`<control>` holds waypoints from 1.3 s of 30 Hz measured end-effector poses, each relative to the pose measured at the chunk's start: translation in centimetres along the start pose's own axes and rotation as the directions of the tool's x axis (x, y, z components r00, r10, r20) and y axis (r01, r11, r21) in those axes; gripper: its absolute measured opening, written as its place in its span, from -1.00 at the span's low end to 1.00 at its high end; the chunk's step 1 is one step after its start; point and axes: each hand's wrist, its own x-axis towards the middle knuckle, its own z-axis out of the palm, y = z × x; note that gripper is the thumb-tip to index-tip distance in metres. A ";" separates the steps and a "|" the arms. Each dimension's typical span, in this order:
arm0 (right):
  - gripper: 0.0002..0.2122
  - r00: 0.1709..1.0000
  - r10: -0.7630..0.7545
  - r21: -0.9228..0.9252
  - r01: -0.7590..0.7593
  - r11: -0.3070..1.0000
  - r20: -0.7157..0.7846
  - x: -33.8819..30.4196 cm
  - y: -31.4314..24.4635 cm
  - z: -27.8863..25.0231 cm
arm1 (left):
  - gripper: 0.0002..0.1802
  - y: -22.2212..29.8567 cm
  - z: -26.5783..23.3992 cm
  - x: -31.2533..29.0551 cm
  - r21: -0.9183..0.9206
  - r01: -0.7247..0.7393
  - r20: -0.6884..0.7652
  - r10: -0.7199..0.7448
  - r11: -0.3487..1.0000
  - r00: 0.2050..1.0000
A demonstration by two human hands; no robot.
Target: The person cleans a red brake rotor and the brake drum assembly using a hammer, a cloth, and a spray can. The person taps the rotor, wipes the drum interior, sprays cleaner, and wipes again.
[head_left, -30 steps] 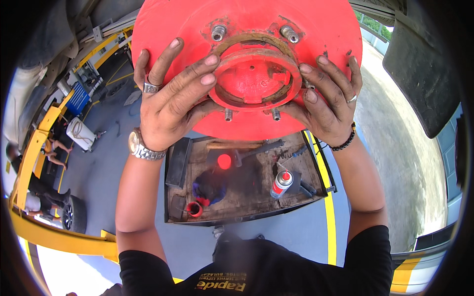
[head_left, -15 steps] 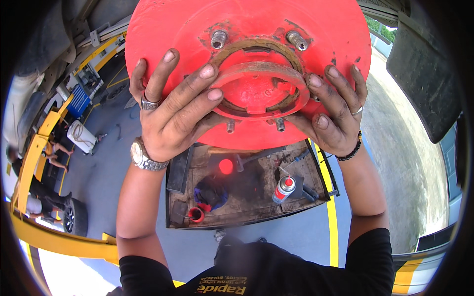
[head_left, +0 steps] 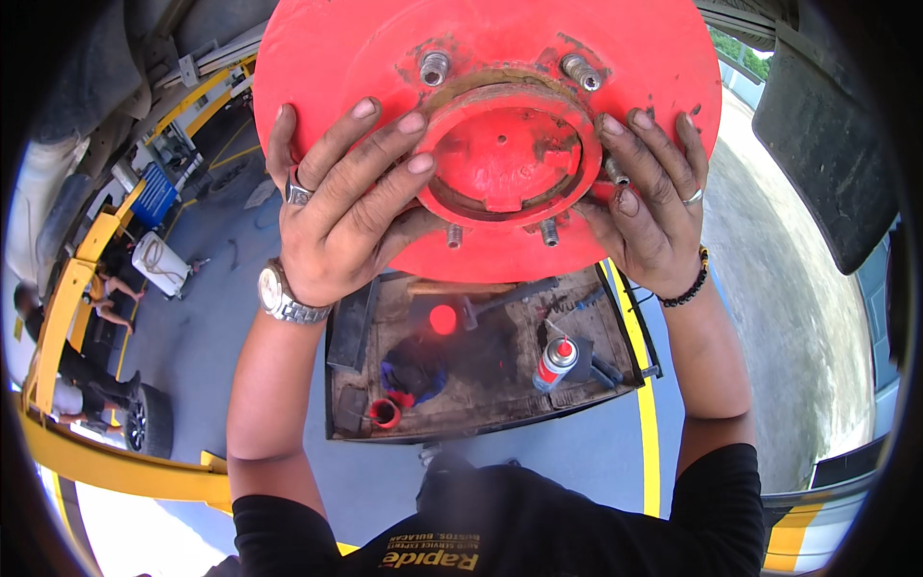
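Overhead is a large red-painted brake drum (head_left: 332, 72) with several threaded wheel studs (head_left: 581, 71) standing out of its face. At its middle sits a red ring-shaped piece (head_left: 503, 216) with a recessed centre. My left hand (head_left: 346, 202) holds it from the left, fingers spread along the drum and fingertips near the ring's edge. From the other side, my right hand (head_left: 654, 202) holds it with bent fingers, close to a stud. Both thumbs reach under the ring's lower side and are partly hidden. Grime covers my fingers.
Below stands a tray-topped cart (head_left: 481, 409) with a spray can (head_left: 556, 363), a hammer (head_left: 471, 313), a dark cloth (head_left: 413, 370) and a red cup (head_left: 385, 413). Yellow lift parts (head_left: 72, 288), a wheel (head_left: 151, 421) and other people are at left. A dark flap (head_left: 817, 154) hangs at right.
The ring-shaped piece has gone from tilted to flatter against the drum's middle, moving slightly up. Both hands stay around it, the left shifting slightly right.
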 end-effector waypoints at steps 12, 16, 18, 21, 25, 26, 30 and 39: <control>-0.53 1.000 0.023 -0.021 -0.023 1.000 -0.019 0.1 -0.1 0.2 | -0.36 0.5 0.5 0.6 -0.047 0.078 -0.057 -0.081 0.996 0.995; -0.50 0.999 0.043 -0.004 -0.043 0.999 0.007 0.5 -0.6 0.0 | -0.39 0.5 0.9 0.6 -0.080 0.134 -0.083 -0.141 0.988 0.987; -0.47 0.999 0.047 0.006 -0.047 0.999 0.008 0.5 -0.7 0.0 | -0.38 0.5 0.9 0.6 -0.081 0.140 -0.068 -0.146 0.987 0.987; -0.43 0.999 0.040 0.001 -0.040 0.999 -0.001 0.4 -0.6 0.1 | -0.37 0.5 0.7 0.6 -0.070 0.128 -0.027 -0.130 0.989 0.991; -0.43 0.999 0.040 0.004 -0.040 0.999 -0.005 0.4 -0.5 0.2 | -0.31 0.5 0.3 0.8 -0.056 0.097 -0.013 -0.098 0.994 0.995; -0.44 0.999 0.039 0.009 -0.039 0.999 -0.010 0.4 -0.4 0.2 | -0.29 0.4 0.3 0.8 -0.042 0.081 -0.006 -0.082 0.996 0.997; -0.47 1.000 0.029 -0.009 -0.029 1.000 -0.001 0.5 -0.4 0.2 | -0.28 0.5 0.1 0.6 -0.069 0.088 -0.008 -0.089 0.994 0.996; -0.50 0.999 0.031 -0.011 -0.031 0.999 -0.007 0.6 -0.4 0.1 | -0.27 0.5 0.1 1.0 -0.039 0.108 0.015 -0.108 0.993 0.994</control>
